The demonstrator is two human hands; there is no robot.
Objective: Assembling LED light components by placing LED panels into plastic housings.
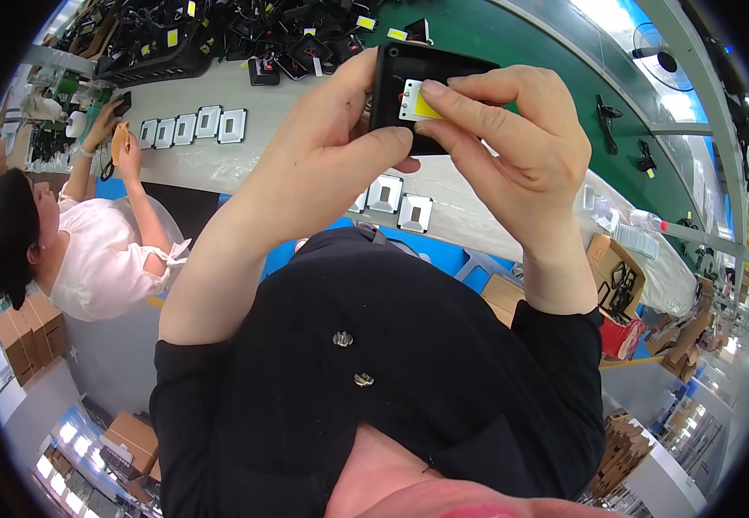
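My left hand (349, 142) grips a black rectangular housing (392, 82) by its left side, the thumb lying along its lower edge. Over the housing's open face, my right hand (521, 129) pinches a small white LED plate (408, 99) with a yellow patch. The plate sits at or just above the inside of the housing; whether it touches the bottom cannot be seen. A bit of red wire shows at the plate's left edge. My right fingertips cover the plate's right part.
Silver reflector frames (383, 194) lie on the bench below my hands, with another row of frames (184, 129) farther left. Black lamp parts (292, 43) pile up at the back. A co-worker (89, 250) works at the left. A cardboard box (616, 272) of black frames stands at the right.
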